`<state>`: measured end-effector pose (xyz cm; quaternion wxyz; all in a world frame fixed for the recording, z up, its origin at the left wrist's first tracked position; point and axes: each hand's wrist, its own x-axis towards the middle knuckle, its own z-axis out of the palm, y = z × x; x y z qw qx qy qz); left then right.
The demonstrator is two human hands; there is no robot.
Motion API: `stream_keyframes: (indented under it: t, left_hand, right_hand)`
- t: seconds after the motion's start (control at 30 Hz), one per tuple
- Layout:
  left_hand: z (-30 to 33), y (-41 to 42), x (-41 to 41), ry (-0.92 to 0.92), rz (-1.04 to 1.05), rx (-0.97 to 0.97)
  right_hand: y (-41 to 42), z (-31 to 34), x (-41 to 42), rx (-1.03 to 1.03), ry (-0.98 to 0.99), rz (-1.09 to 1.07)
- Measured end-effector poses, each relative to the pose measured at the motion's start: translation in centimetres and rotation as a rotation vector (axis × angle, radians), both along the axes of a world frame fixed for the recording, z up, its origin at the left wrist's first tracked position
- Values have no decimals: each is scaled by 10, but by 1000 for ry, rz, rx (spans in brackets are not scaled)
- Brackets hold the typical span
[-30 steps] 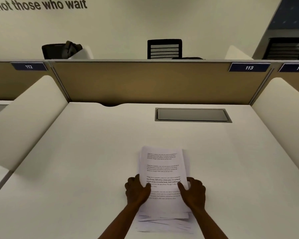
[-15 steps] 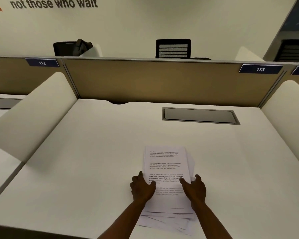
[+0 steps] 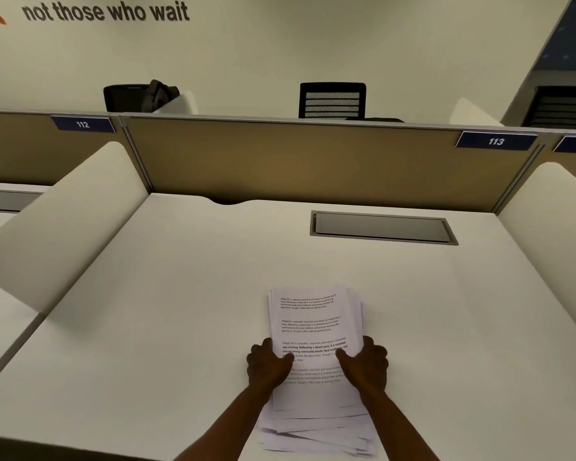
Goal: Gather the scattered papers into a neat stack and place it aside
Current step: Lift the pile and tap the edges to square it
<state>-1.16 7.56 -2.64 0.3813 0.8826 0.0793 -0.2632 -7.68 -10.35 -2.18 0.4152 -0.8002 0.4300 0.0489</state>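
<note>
Here, at a white table (image 3: 147, 327) in an office cubicle, a person presses both hands against a stack of papers (image 3: 313, 324) lying low and right of centre in the frame. The left hand (image 3: 267, 364) clasps the stack's left edge, thumb lying across the printed top sheet; the right hand (image 3: 366, 362) clasps the right edge the same way, fingers curled around the side. The far ends of the sheets sit nearly flush, while the near ends, at the bottom of the frame between the forearms, still fan out unevenly. A grey cable hatch (image 3: 383, 227) is set into the table above and to the right of the papers, well apart from them. Behind it stands a tan partition (image 3: 296, 161), with a blue tag reading 113 (image 3: 496, 141) at upper right.
</note>
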Motion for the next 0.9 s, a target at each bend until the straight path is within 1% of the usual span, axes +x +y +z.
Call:
stream_keyframes:
  t: [0.1, 0.23, 0.37, 0.43, 0.53, 0.63, 0.67, 0.7, 0.8, 0.9]
  left_hand:
    - [2, 0, -1, 0, 8, -43]
    - [5, 0, -2, -7, 41, -85]
    - [1, 0, 2, -24, 61, -124]
    - [1, 1, 4, -1, 83, -156]
    - [-4, 3, 7, 35, 116, -203]
    - [-21, 5, 11, 48, 137, -255]
    - [-29, 5, 13, 53, 147, -277]
    - [-31, 5, 13, 59, 156, -290]
    - [-8, 3, 4, 65, 155, -349]
    - [5, 4, 3, 85, 164, -415]
  right_hand:
    - [2, 6, 3, 52, -63, 5]
    - [-4, 4, 6, 140, -121, -63]
    - [-11, 5, 5, 349, -188, -190]
    - [-14, 4, 5, 457, -206, -272]
    - [-16, -4, 9, 566, -218, -385]
    - [-23, -33, 15, 565, -216, -386]
    - [-21, -31, 15, 557, -199, -367]
    - [-14, -17, 12, 532, -197, -340]
    - [-11, -10, 9, 478, -196, -249]
    - [-11, -15, 8, 489, -215, -223]
